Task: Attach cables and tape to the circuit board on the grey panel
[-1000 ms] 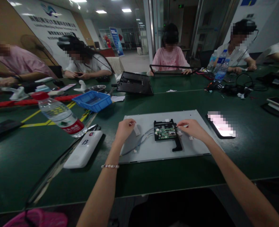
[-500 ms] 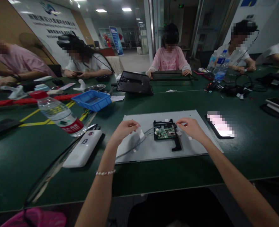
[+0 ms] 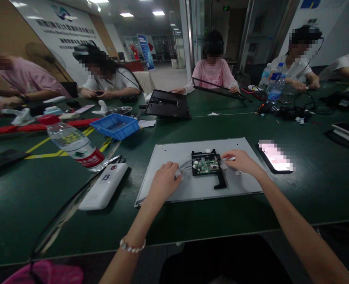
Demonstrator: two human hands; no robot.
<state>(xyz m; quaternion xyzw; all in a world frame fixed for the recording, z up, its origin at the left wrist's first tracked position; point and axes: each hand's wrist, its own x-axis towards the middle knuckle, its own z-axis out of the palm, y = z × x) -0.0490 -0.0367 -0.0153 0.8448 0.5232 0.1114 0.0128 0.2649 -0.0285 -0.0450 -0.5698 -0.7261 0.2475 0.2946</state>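
Note:
A green circuit board (image 3: 204,166) sits in a black plastic bracket (image 3: 221,182) on a flat light-grey metal panel (image 3: 192,194). Thin grey cables (image 3: 187,163) run left from the board. My left hand (image 3: 166,179) rests low over them, its fingers closed on a piece of white tape (image 3: 178,172) beside the cables; the fingertips are partly hidden. At the bracket's right edge, my right hand (image 3: 242,162) pinches a small white piece (image 3: 231,158), which looks like tape. Another whitish tab (image 3: 223,167) lies just below those fingers.
A phone (image 3: 276,157) lies right of the panel. To the left are a white power bank (image 3: 105,187), a tilted water bottle (image 3: 75,144) and a blue tray (image 3: 115,126). A black plastic cover (image 3: 168,104) lies beyond. Across the table, a person holds a black frame (image 3: 222,92).
My left hand has come down and right, onto the panel by the cables. My right hand has shifted slightly right. Opposite, the person's black frame has tilted, with one hand off it.

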